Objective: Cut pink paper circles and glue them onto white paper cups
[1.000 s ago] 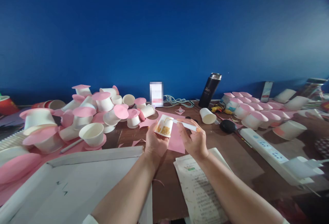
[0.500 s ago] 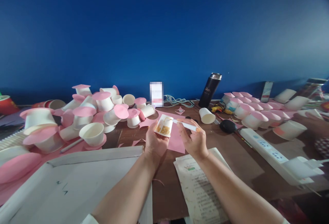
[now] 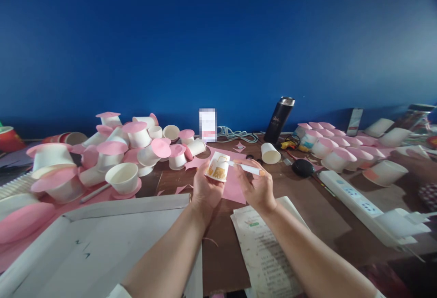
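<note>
A white paper cup (image 3: 218, 165), tilted, rests in my left hand (image 3: 207, 190), whose fingers are wrapped round it. Its side carries a yellow-brown drawing and a thin outline above that. In my right hand (image 3: 258, 189) is a white marker pen (image 3: 248, 169), its tip at the right side of the cup; whether the tip touches cannot be made out. Beneath both hands lies a sheet of pink paper (image 3: 236, 188). Another paper cup (image 3: 271, 153) lies on its side beyond my right hand.
Many paper cups with pink tops (image 3: 137, 134) crowd the left; more capped cups (image 3: 337, 157) stand at right. A black thermos (image 3: 279, 119), a power strip (image 3: 355, 207), a black mouse-like object (image 3: 303, 168), printed sheets (image 3: 266, 248) and a white box lid (image 3: 112, 243) surround the hands. Another person's hand (image 3: 414, 166) is far right.
The outline on the cup has grown, with a line now running down toward the pen tip. The pen has shifted slightly down and left. The loose cup has rolled a little left.
</note>
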The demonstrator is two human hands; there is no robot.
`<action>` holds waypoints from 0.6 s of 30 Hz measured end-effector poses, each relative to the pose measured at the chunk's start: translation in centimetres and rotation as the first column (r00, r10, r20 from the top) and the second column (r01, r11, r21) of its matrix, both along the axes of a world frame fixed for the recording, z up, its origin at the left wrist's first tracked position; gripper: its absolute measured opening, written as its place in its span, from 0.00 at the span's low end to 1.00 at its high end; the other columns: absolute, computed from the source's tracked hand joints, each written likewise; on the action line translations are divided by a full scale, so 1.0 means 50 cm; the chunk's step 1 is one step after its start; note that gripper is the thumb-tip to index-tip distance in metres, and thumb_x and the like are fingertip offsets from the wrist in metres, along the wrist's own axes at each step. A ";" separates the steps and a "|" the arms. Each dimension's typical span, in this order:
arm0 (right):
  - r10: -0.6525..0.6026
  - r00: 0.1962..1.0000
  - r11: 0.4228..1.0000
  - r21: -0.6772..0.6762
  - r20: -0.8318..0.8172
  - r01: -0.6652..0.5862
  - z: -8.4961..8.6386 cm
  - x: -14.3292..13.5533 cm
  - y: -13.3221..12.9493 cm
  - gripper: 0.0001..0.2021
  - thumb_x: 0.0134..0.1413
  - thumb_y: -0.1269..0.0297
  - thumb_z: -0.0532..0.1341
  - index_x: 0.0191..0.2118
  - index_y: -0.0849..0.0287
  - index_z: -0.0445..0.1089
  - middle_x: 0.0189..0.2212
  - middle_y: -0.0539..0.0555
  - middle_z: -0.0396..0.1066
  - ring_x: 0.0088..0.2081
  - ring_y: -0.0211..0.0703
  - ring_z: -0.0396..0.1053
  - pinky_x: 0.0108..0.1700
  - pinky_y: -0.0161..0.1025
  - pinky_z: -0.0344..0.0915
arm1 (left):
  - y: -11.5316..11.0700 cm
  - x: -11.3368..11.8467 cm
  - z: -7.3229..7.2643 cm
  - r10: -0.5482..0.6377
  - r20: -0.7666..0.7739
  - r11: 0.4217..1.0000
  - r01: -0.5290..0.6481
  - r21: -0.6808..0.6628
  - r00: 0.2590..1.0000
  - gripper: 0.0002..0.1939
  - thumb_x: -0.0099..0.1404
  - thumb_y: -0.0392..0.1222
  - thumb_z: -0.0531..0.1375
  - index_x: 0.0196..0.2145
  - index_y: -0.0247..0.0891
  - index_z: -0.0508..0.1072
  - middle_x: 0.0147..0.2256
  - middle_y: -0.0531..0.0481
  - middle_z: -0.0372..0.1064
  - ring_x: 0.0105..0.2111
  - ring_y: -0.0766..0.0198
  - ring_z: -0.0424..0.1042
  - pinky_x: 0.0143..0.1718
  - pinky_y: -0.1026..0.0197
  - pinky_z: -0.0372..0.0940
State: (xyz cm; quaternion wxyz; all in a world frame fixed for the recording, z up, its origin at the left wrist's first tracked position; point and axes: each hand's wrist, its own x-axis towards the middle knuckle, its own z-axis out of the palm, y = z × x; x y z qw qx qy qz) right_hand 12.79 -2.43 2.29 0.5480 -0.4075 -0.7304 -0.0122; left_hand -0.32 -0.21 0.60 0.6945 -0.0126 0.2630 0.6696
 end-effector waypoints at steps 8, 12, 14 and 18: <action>0.000 1.000 1.000 -0.018 -0.007 0.000 0.001 -0.003 -0.003 0.08 0.58 0.65 0.58 0.41 0.55 0.73 0.35 0.54 0.76 0.39 0.45 0.74 0.43 0.41 0.70 | -0.002 0.000 0.002 -0.003 0.004 1.000 0.003 0.018 1.000 0.09 0.56 0.38 0.63 0.36 0.36 0.73 0.36 0.48 0.75 0.35 0.62 0.75 0.35 0.62 0.69; 0.012 1.000 1.000 -0.017 0.001 -0.012 0.003 -0.004 -0.005 0.08 0.57 0.67 0.58 0.41 0.55 0.73 0.35 0.53 0.76 0.39 0.44 0.73 0.43 0.39 0.69 | -0.002 -0.001 -0.001 -0.009 0.007 0.999 0.008 0.046 1.000 0.09 0.56 0.39 0.63 0.36 0.36 0.73 0.36 0.46 0.75 0.36 0.61 0.75 0.37 0.62 0.69; 0.007 1.000 1.000 -0.014 0.001 -0.007 0.003 -0.005 -0.005 0.08 0.57 0.67 0.58 0.40 0.55 0.74 0.35 0.53 0.76 0.39 0.44 0.73 0.43 0.39 0.69 | -0.001 -0.002 -0.003 -0.012 0.005 0.999 0.012 0.051 1.000 0.09 0.57 0.39 0.63 0.36 0.35 0.73 0.37 0.46 0.75 0.37 0.61 0.75 0.37 0.61 0.69; 0.009 1.000 1.000 -0.030 -0.005 -0.010 0.001 -0.006 -0.006 0.08 0.57 0.66 0.58 0.40 0.56 0.74 0.35 0.54 0.76 0.39 0.44 0.73 0.43 0.39 0.69 | 0.001 -0.002 -0.006 -0.005 -0.004 0.998 0.006 0.057 1.000 0.10 0.56 0.39 0.63 0.37 0.35 0.73 0.39 0.46 0.75 0.38 0.60 0.75 0.39 0.61 0.69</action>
